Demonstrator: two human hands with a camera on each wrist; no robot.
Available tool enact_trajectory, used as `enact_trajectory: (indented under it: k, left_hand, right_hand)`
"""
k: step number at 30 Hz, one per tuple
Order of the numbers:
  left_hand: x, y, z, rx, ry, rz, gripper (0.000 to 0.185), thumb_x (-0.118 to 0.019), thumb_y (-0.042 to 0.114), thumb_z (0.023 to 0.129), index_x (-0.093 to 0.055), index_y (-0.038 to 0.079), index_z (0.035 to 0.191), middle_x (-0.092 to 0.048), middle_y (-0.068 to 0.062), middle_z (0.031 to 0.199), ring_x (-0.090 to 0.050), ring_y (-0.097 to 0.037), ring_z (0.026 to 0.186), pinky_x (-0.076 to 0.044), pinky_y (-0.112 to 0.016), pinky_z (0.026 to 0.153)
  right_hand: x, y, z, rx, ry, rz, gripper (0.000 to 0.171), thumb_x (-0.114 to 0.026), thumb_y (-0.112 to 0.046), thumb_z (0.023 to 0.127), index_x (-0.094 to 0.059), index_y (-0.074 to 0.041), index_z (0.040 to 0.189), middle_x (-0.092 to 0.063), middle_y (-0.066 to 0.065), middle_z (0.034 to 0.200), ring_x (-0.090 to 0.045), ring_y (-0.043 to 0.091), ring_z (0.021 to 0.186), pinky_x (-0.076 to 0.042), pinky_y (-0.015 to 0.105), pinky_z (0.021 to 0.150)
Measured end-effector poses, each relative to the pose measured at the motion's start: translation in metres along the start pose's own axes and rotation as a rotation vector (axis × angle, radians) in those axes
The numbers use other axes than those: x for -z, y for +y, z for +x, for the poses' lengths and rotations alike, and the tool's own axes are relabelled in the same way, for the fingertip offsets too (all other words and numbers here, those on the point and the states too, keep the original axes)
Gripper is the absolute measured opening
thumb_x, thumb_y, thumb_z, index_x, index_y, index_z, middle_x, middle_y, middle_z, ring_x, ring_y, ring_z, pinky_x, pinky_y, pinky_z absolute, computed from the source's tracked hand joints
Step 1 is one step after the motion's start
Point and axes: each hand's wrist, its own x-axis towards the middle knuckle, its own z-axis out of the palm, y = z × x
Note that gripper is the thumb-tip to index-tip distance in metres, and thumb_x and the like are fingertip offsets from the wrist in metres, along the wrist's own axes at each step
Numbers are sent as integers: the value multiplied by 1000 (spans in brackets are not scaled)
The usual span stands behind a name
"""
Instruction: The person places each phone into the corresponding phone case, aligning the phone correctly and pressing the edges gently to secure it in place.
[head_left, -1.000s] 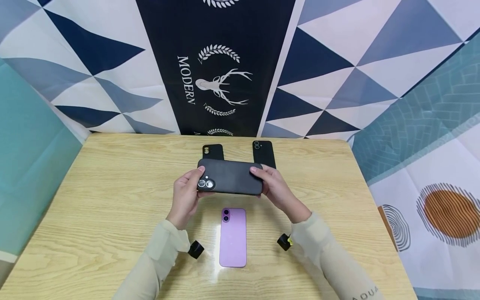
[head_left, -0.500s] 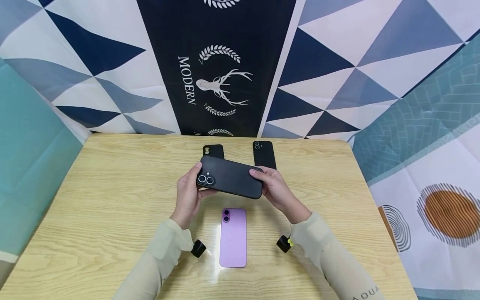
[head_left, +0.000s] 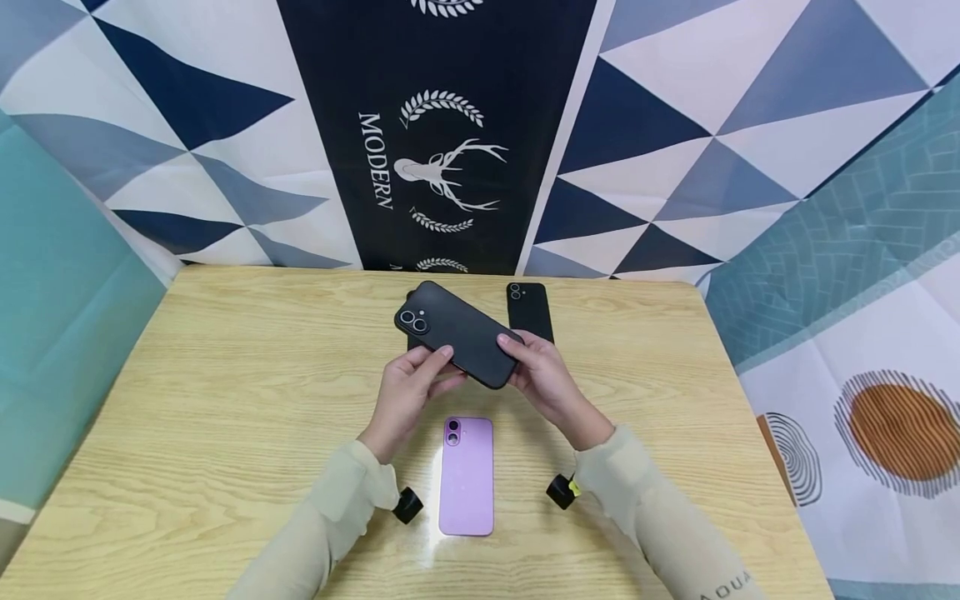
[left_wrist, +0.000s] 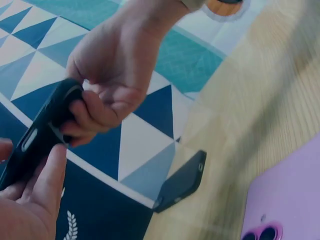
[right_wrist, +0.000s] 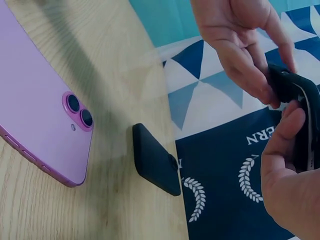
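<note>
Both hands hold a phone in a black case, back up and tilted, above the table. The left hand pinches its near long edge, thumb on the back. The right hand grips the lower right end, thumb on top. In the left wrist view the case's side shows a slot. A light strip runs along its edge in the right wrist view. Below the hands lies a purple phone, back up, cameras at the far end.
At the table's back lies a black phone or case, right of the middle. A black case lies left of it, mostly hidden by the held phone. Patterned cloth stands behind the wooden table.
The held phone has turned so its camera end points up and left. The left hand has shifted from the camera end to the near long edge. The right hand keeps its grip.
</note>
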Motion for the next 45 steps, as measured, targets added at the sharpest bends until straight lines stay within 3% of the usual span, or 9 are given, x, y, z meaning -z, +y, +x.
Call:
enact_trajectory:
  k: [3, 12, 18, 22, 28, 32, 38, 42, 45]
  left_hand:
    - [-2, -1, 1, -9, 52, -6, 25, -55, 11, 94, -59, -8, 109, -70, -4, 90, -70, -12, 81, -57, -28, 80]
    - [-1, 2, 5, 10, 136, -57, 21, -48, 8, 94, -58, -8, 103, -69, 1, 69, -67, -8, 62, -58, -21, 60]
    - [1, 3, 7, 18, 167, -51, 18, -49, 8, 91, -60, 4, 77, -64, 3, 60, -56, -4, 49, -47, -14, 44]
    - [3, 4, 6, 36, 169, -6, 25, -49, 8, 89, -60, 10, 67, -57, 6, 56, -44, -3, 43, -36, -12, 40]
    - [3, 6, 5, 106, 107, 69, 26, -50, 12, 88, -59, 13, 64, -51, 10, 49, -39, 0, 38, -29, -12, 37]
    - [5, 6, 4, 157, 36, 143, 27, -50, 16, 89, -59, 12, 64, -56, 9, 50, -43, -1, 39, -31, -13, 37]
    - [6, 6, 2, 171, -65, 172, 23, -48, 16, 90, -65, 7, 78, -66, 5, 63, -59, -4, 51, -48, -15, 48]
    - [7, 8, 2, 180, -84, 155, 22, -49, 18, 93, -65, 8, 82, -66, 6, 65, -62, -5, 57, -51, -17, 53]
    - [9, 9, 2, 197, -56, 121, 22, -50, 22, 93, -64, 8, 84, -65, 6, 66, -61, -4, 57, -50, -16, 52]
  right_hand:
    - [0, 1, 0, -8, -36, -33, 10, -47, -9, 96, -48, -4, 105, -66, -3, 83, -67, 6, 70, -56, 19, 61]
    - [2, 1, -1, -40, -144, -74, 10, -43, -13, 97, -52, -9, 98, -64, -1, 78, -64, 11, 62, -57, 23, 61]
    - [6, -4, 4, -73, -124, -130, 29, -40, -28, 100, -58, -8, 90, -65, -2, 75, -61, 10, 62, -55, 23, 59]
    - [8, -8, 10, -101, -108, -178, 34, -39, -32, 100, -57, -4, 99, -66, -2, 74, -60, 8, 62, -53, 20, 58]
    - [8, -11, 17, -99, -90, -237, 42, -38, -37, 99, -48, 1, 114, -63, -1, 69, -57, 9, 56, -50, 20, 53]
    - [8, -11, 18, -70, -71, -237, 35, -42, -37, 98, -54, -5, 101, -59, -3, 62, -53, 9, 50, -46, 20, 48]
    - [9, -10, 17, -16, -25, -208, 26, -46, -21, 97, -59, -10, 77, -56, -4, 51, -49, 7, 41, -42, 18, 41]
    - [10, -10, 15, 11, 12, -167, 24, -46, -17, 96, -56, -11, 76, -56, -3, 49, -51, 9, 40, -42, 18, 40]
    - [10, -10, 13, 42, 39, -133, 23, -44, -16, 96, -54, -10, 77, -57, -2, 48, -54, 10, 41, -43, 18, 39]
